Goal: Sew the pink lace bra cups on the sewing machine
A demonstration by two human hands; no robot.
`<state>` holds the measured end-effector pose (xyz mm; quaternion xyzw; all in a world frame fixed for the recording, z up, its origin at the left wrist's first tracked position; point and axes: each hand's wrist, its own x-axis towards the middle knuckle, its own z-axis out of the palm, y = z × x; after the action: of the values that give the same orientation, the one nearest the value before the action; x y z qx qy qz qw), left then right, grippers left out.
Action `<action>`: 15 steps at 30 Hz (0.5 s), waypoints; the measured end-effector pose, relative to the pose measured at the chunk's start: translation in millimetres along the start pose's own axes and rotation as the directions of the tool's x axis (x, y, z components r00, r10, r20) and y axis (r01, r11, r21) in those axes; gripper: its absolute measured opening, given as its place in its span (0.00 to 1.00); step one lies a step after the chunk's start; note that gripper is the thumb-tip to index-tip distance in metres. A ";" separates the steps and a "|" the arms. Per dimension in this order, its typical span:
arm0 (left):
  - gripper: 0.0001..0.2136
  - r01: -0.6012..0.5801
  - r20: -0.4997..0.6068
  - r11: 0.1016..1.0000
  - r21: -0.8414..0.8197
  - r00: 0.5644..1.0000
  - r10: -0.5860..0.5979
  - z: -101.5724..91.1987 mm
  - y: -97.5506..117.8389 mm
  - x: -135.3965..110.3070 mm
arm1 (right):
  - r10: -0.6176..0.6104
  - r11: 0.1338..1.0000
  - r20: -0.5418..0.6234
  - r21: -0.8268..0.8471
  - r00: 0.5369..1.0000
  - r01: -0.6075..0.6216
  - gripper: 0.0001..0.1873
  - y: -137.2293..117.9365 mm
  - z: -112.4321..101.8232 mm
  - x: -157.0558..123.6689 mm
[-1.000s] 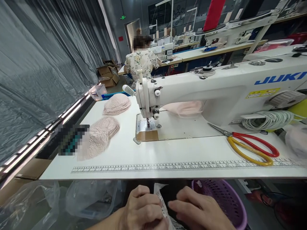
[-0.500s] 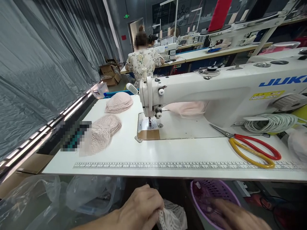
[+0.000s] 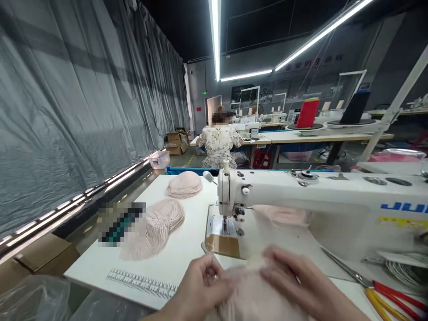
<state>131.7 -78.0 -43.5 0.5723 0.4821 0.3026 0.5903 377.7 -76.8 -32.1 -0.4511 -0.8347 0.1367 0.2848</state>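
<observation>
I have both hands on a soft pink lace piece [image 3: 249, 296] at the near edge of the white table [image 3: 174, 254]. My left hand [image 3: 200, 285] is closed and pinches the lace at its left side. My right hand [image 3: 301, 285] lies flat on top and presses it down. The picture is blurry here. Just past my fingers is the sewing machine [image 3: 301, 200] with its needle [image 3: 224, 221]. If I push too far, I think a finger could get poked. The scissors [image 3: 377, 292] by my right hand could snag the lace.
</observation>
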 end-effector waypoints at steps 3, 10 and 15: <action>0.15 0.040 0.023 0.997 0.069 0.999 -0.042 -8.2 0.3 26.4 | 0.019 0.974 -0.082 -0.224 0.996 -0.037 0.04 21.6 -0.5 43.9; 0.14 -0.537 0.244 0.232 0.811 0.671 0.700 -33.1 -7.2 51.0 | -0.098 0.966 0.022 -0.239 0.995 0.100 0.11 19.1 51.0 48.0; 0.09 -0.642 0.465 -0.037 0.766 0.513 0.721 -26.2 -17.5 83.7 | -0.106 0.966 0.061 -0.229 0.992 0.117 0.13 25.2 59.5 48.7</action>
<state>133.7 5.3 -75.9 0.9327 0.2339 0.2680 -0.0588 338.1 -20.6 -74.8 -0.4301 -0.8757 0.0326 0.2171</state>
